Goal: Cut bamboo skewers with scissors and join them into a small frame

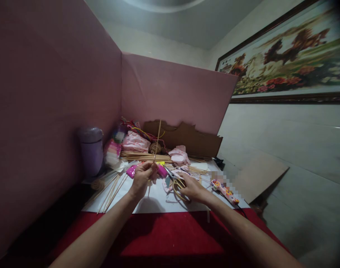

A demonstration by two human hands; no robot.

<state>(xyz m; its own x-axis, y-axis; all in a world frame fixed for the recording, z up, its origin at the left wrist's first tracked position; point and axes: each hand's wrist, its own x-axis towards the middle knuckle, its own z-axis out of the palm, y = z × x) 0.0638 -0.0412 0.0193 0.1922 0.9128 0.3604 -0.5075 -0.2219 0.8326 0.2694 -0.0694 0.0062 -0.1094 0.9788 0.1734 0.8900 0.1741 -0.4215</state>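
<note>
My left hand (143, 178) pinches a thin wooden stick (158, 139), which stands nearly upright with its upper end high above the fingers. In my right hand (191, 188) is a pair of scissors (177, 190) with gold-coloured handles. The blades point up and left, toward the left hand, and their tips end a little short of it. Bright pink packets (131, 171) lie behind the left hand. Under and behind the scissors are pale pink fabric pieces, partly hidden. Both hands are over the white sheet (147, 206).
A purple lidded container (92, 152) stands at the left by the pink panel. Bundled sticks (146, 156), a twine ball (155, 148) and pink fabric (136, 141) lie at the back before torn cardboard (183, 136). Loose sticks (112, 193) spread left; a flower-patterned tool (225, 191) with a cord lies right.
</note>
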